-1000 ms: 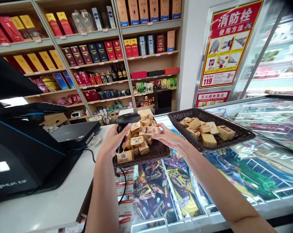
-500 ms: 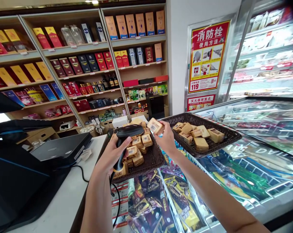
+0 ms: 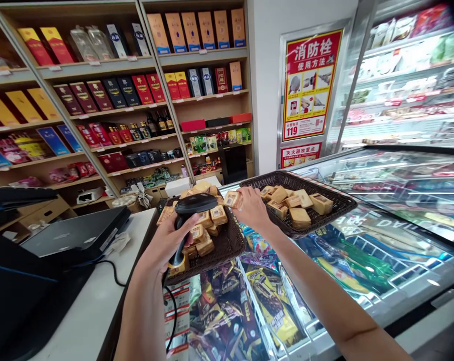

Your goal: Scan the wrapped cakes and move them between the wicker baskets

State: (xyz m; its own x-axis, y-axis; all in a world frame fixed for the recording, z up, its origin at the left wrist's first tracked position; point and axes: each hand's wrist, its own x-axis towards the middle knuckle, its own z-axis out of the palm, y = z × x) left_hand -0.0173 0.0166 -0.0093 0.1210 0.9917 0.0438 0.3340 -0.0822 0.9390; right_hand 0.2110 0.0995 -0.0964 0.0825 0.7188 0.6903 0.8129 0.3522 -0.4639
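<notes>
My left hand [image 3: 170,235] is wrapped around the handle of a black barcode scanner [image 3: 197,202], its head over the left wicker basket [image 3: 227,248]. In that basket lie several small tan packaged blocks [image 3: 204,243] with barcode labels. My right hand [image 3: 252,208] grips one such labelled packaged block [image 3: 232,199] above the gap between the two baskets, just right of the scanner's head. Beside that hand, the right wicker basket [image 3: 335,215] holds several more tan blocks [image 3: 300,217]. The undersides of these packages are hidden.
Both baskets rest over a glass-topped freezer [image 3: 392,195] with bagged ice creams [image 3: 272,306] inside. At left is a white counter [image 3: 69,306] with a dark flat device [image 3: 76,233] and a cable. Shelves of boxed goods [image 3: 148,87] stand behind; a red sign [image 3: 311,85] hangs on the wall.
My right hand has lowered the packaged block slightly and tilted it differently, nearer the scanner's level. The camera view has shifted a little to the right.
</notes>
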